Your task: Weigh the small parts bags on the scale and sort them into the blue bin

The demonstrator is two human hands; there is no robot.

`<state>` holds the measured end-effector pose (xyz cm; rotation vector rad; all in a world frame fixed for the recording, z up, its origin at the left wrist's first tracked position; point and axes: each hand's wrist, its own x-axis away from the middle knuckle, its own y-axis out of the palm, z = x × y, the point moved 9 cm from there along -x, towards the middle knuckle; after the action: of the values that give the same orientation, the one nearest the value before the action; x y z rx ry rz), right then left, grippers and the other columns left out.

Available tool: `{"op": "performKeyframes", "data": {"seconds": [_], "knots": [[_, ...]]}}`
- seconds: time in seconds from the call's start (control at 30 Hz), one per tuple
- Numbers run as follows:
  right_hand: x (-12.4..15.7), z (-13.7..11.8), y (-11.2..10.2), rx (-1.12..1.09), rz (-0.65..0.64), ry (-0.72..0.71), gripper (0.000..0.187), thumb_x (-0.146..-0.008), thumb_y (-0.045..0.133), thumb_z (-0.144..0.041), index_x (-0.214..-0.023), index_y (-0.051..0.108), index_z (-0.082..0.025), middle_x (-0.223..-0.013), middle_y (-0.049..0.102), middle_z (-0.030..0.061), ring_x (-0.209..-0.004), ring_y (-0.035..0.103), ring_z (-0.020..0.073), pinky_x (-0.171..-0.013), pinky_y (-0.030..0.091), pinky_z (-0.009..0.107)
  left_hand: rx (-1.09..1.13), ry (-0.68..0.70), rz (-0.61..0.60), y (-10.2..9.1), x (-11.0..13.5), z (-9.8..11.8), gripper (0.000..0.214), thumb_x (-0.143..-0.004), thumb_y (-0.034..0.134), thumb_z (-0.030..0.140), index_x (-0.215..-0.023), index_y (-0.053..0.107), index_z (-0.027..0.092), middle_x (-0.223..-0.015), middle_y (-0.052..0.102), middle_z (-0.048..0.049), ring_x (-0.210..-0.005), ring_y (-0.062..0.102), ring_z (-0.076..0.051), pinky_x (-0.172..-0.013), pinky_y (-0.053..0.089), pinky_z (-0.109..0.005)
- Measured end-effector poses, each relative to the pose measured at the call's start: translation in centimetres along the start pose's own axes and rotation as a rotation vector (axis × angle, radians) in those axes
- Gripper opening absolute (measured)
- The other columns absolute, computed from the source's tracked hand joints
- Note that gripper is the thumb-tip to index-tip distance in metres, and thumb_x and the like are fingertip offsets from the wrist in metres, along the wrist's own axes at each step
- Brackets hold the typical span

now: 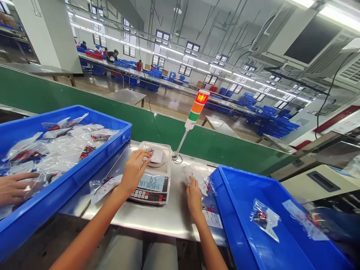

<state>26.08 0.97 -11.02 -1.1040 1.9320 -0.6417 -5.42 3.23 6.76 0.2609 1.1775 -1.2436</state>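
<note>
A digital scale [161,183] stands on the metal table in front of me, its display lit. On its pan lies a small clear plastic bag [157,155] with a white paper and something red inside. My left hand [136,167] reaches over the scale, fingers closed at the edge of this bag. Right of the scale, my right hand [194,193] has its fingers closed on another clear bag [201,180] with red pieces and white paper. Below it, a further bag with a white slip [213,218] rests by the bin. Another packet [108,187] lies left of the scale, partly behind my left forearm.
A blue bin [111,122] full of bagged parts is on the left; another person's hand [14,187] is inside it. The right blue bin [234,210] contains a few bags. A signal lamp [197,107] rises behind the scale, before a green barrier [165,129].
</note>
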Motion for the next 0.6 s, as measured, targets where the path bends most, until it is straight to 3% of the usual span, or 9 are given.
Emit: {"op": "performKeyframes", "data": {"seconds": [0.1, 0.2, 0.3, 0.43, 0.53, 0.6], "knots": [[-0.7, 1.5, -2.0, -0.196, 0.093, 0.149, 0.057, -0.087, 0.041, -0.039, -0.132, 0.064, -0.013, -0.127, 0.071, 0.0177, -0.117, 0.066, 0.0326, -0.102, 0.050, 0.048, -0.058, 0.049, -0.170, 1.7, 0.3, -0.3, 0.011, -0.103, 0.054, 0.019, -0.111, 0.062, 0.019, -0.116, 0.066, -0.0068, -0.114, 0.059, -0.026, -0.099, 0.051, -0.041], [-0.5, 3.0, -3.4, -0.438, 0.139, 0.356, 0.062, -0.078, 0.055, -0.051, -0.127, 0.066, -0.014, -0.123, 0.073, 0.0167, -0.110, 0.068, 0.0331, -0.096, 0.053, 0.045, -0.143, 0.063, -0.301, 3.6, 0.6, -1.1, 0.021, -0.095, 0.060, 0.014, -0.116, 0.062, 0.017, -0.124, 0.066, -0.0091, -0.123, 0.056, -0.030, -0.107, 0.049, -0.048], [-0.5, 1.9, -4.9, -0.673, 0.184, 0.420, 0.067, -0.072, 0.064, -0.052, -0.127, 0.066, -0.014, -0.130, 0.071, 0.0164, -0.112, 0.068, 0.0310, -0.091, 0.056, 0.039, -0.114, -0.018, -0.337, 5.3, 0.0, -2.4, 0.023, -0.086, 0.062, 0.009, -0.107, 0.067, 0.019, -0.126, 0.068, -0.0081, -0.126, 0.056, -0.030, -0.112, 0.046, -0.048], [-3.2, -4.6, -7.0, -0.713, 0.164, 0.208, 0.056, -0.082, 0.065, -0.049, -0.127, 0.067, -0.015, -0.130, 0.071, 0.0136, -0.113, 0.068, 0.0272, -0.095, 0.054, 0.038, -0.069, -0.335, -0.133, 4.7, -2.4, -5.9, 0.011, -0.087, 0.057, 0.015, -0.085, 0.066, 0.020, -0.101, 0.073, -0.0075, -0.099, 0.068, -0.027, -0.093, 0.054, -0.039], [-6.4, -10.8, -7.0, -0.620, 0.123, -0.011, 0.043, -0.090, 0.059, -0.043, -0.124, 0.069, -0.017, -0.126, 0.073, 0.0112, -0.109, 0.069, 0.0252, -0.098, 0.053, 0.039, -0.140, -0.510, 0.068, 1.9, -4.0, -8.4, 0.015, -0.093, 0.055, 0.027, -0.090, 0.066, 0.017, -0.087, 0.071, -0.0096, -0.081, 0.067, -0.028, -0.080, 0.053, -0.038], [-8.3, -14.7, -5.9, -0.559, 0.053, -0.183, 0.036, -0.094, 0.053, -0.035, -0.122, 0.070, -0.020, -0.124, 0.074, 0.0093, -0.112, 0.068, 0.0243, -0.100, 0.052, 0.039, -0.095, -0.606, 0.202, -0.8, -4.4, -10.1, 0.016, -0.093, 0.055, 0.029, -0.091, 0.064, 0.016, -0.082, 0.069, -0.0073, -0.075, 0.066, -0.025, -0.076, 0.053, -0.034]]}}
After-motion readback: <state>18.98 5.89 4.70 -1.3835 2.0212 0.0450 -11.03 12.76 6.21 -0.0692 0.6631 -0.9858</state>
